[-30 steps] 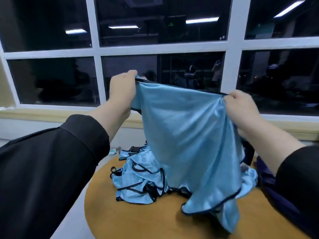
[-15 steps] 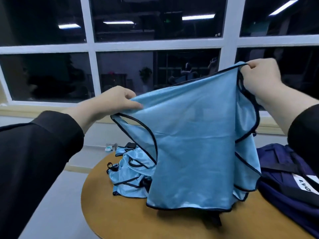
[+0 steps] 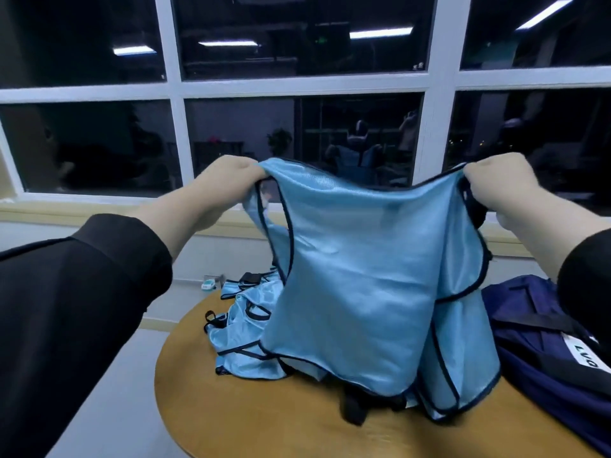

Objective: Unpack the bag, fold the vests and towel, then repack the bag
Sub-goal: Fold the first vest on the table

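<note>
A light blue vest (image 3: pixel 357 276) with black trim hangs spread out in the air above the round wooden table (image 3: pixel 251 421). My left hand (image 3: pixel 224 183) grips its top left corner and my right hand (image 3: pixel 496 186) grips its top right corner, both at about the same height. The vest's lower hem brushes the table. Behind it on the table lies a heap of more blue vests (image 3: pixel 241 328). A dark blue bag (image 3: pixel 542 358) with a white label sits on the table at the right. Something black (image 3: pixel 353 408) pokes out under the held vest.
A wall of large dark windows (image 3: pixel 297 133) with white frames rises behind the table, above a low ledge. A small white and teal object (image 3: pixel 209 285) lies on the floor by the wall. Pale floor lies to the left of the table.
My left hand has risen and my right hand has dropped, so both now hold the vest level. The vest hangs flatter and more spread between them than before.
</note>
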`<action>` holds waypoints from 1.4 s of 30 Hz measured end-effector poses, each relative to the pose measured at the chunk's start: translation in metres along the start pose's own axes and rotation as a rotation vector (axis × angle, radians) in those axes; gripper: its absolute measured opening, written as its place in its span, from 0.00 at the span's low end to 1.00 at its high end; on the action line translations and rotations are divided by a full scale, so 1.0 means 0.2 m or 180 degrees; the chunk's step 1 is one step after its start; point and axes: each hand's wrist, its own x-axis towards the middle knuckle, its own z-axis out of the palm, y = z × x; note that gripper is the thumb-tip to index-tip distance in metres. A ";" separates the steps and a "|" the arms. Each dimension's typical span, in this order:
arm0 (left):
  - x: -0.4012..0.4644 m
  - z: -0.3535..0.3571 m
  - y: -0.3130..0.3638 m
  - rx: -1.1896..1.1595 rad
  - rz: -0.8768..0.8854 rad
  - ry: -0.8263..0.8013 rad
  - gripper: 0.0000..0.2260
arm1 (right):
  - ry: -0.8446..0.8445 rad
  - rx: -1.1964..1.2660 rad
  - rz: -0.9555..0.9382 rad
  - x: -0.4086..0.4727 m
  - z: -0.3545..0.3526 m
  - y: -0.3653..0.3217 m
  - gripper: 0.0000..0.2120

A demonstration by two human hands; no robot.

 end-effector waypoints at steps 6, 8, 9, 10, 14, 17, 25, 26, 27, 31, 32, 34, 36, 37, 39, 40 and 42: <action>-0.03 0.20 0.26 -0.2161 -0.0490 -0.0611 0.11 | -0.1234 0.2101 0.0375 -0.14 0.20 -0.10 0.25; -0.02 0.24 0.34 -0.2324 -0.0401 -0.0513 0.10 | -0.1077 0.1821 -0.0357 -0.30 0.23 -0.17 0.25; -0.01 0.26 0.37 -0.2303 -0.0304 -0.0482 0.11 | -0.0864 0.1971 -0.0671 -0.39 0.24 -0.21 0.16; 0.00 0.28 0.40 -0.2261 -0.0203 -0.0447 0.12 | -0.0677 0.2093 -0.0981 -0.49 0.24 -0.25 0.09; 0.02 0.31 0.50 -0.2204 -0.0125 -0.0381 0.14 | -0.1371 0.1465 -0.1756 -0.76 0.31 -0.29 0.19; 0.01 0.32 0.55 -0.2466 -0.0231 -0.0395 0.13 | -0.1225 0.0781 -0.2262 -0.84 0.35 -0.24 0.38; -0.02 0.30 0.61 -0.2625 -0.0308 -0.0244 0.17 | -0.1290 -0.0178 -0.2632 -0.95 0.28 -0.32 0.43; -0.02 0.29 0.61 -0.2607 -0.0281 -0.0177 0.20 | -0.1286 -0.0509 -0.2497 -0.93 0.29 -0.31 0.40; -0.03 0.27 0.61 -0.2589 -0.0255 -0.0104 0.21 | -0.1242 -0.0703 -0.2383 -0.92 0.28 -0.28 0.37; -0.05 0.21 0.58 -0.2533 -0.0276 0.0107 0.18 | -0.1314 -0.0884 -0.1976 -0.88 0.25 -0.16 0.39; -0.07 0.20 0.58 -0.2517 -0.0306 0.0140 0.18 | -0.1459 -0.0990 -0.1906 -0.88 0.22 -0.14 0.40; -0.09 0.19 0.56 -0.2480 -0.0360 0.0212 0.18 | -0.1696 -0.1320 -0.1901 -0.86 0.20 -0.12 0.32; -0.12 0.17 0.55 -0.2286 -0.0356 0.0299 0.14 | -0.1559 -0.1628 -0.1918 -0.83 0.16 -0.07 0.19; -0.14 0.15 0.54 -0.2135 -0.0337 0.0350 0.11 | -0.1383 -0.1697 -0.1868 -0.80 0.13 -0.04 0.13; -0.16 0.10 0.53 -0.1914 -0.0342 0.0436 0.05 | -0.1105 -0.1740 -0.1671 -0.74 0.06 0.03 0.10; -0.18 0.07 0.52 -0.1878 -0.0359 0.0478 0.04 | -0.1044 -0.1725 -0.1541 -0.71 0.01 0.07 0.14; -0.21 0.02 0.52 -0.1970 -0.0376 0.0522 0.04 | -0.1011 -0.1450 -0.1139 -0.67 -0.08 0.13 0.27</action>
